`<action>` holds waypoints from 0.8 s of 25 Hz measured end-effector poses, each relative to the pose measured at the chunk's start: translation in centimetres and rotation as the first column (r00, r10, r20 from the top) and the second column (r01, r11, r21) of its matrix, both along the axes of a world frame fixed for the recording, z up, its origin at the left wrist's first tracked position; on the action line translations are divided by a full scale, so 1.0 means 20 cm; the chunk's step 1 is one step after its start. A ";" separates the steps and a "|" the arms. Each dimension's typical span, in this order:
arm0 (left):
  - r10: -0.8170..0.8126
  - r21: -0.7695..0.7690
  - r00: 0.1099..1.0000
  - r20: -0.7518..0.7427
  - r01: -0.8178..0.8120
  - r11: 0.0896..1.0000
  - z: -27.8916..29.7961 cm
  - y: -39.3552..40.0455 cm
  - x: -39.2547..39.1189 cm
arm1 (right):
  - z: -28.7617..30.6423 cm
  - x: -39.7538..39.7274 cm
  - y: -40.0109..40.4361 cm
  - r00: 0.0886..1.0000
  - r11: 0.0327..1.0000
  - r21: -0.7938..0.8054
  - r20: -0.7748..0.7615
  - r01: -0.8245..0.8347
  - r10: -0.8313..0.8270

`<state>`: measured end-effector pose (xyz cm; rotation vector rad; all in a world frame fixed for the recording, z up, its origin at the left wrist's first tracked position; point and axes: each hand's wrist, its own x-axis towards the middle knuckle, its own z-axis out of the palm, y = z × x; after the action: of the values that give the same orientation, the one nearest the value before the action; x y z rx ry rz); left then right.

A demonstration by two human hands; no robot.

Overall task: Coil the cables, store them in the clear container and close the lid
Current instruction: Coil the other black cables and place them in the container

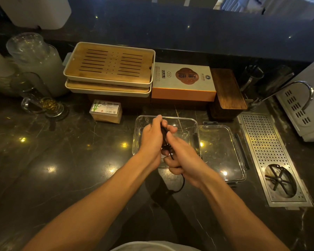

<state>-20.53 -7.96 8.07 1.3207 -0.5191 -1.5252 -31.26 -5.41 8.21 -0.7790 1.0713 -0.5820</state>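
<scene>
A clear rectangular container (188, 122) stands open on the dark marble counter, mid-frame. Its clear lid (219, 151) lies flat just to its right. Both hands hover above the container's near half. My left hand (152, 138) grips a bundle of coiled black cable (164, 134). My right hand (183, 156) holds the loose end of the same cable close below the bundle. A tail of the cable (182, 185) hangs down under my right wrist toward the counter. Most of the coil is hidden between my fingers.
Stacked bamboo trays (109, 67), an orange-edged box (183, 82) and a dark wooden box (227, 91) line the back. A small toothpick box (105, 111) and glassware (43, 105) stand at the left. A perforated steel drain (268, 153) and a tap (297, 87) are at the right.
</scene>
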 end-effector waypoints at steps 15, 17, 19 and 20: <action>-0.034 -0.042 0.995 -0.096 0.030 0.999 0.00 0.00 0.01 | -0.05 -0.02 0.00 0.998 0.989 -0.142 -0.038 0.038 -0.044; -0.084 -0.102 0.993 -0.087 0.075 0.992 -0.01 -0.01 0.02 | -0.04 -0.02 0.00 0.997 0.985 -0.169 -0.069 0.032 -0.044; -0.162 -0.161 0.987 -0.007 0.159 0.974 -0.03 -0.01 0.04 | -0.05 -0.03 -0.01 0.994 0.986 -0.164 -0.101 0.035 -0.052; -0.202 -0.185 0.976 0.076 0.213 0.959 -0.05 -0.01 0.06 | -0.05 -0.04 -0.02 0.994 0.988 -0.155 -0.099 0.030 -0.045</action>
<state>-19.37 -8.26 7.14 1.1907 -0.8421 -1.5666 -32.10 -5.77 7.22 -0.9322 1.1469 -0.6681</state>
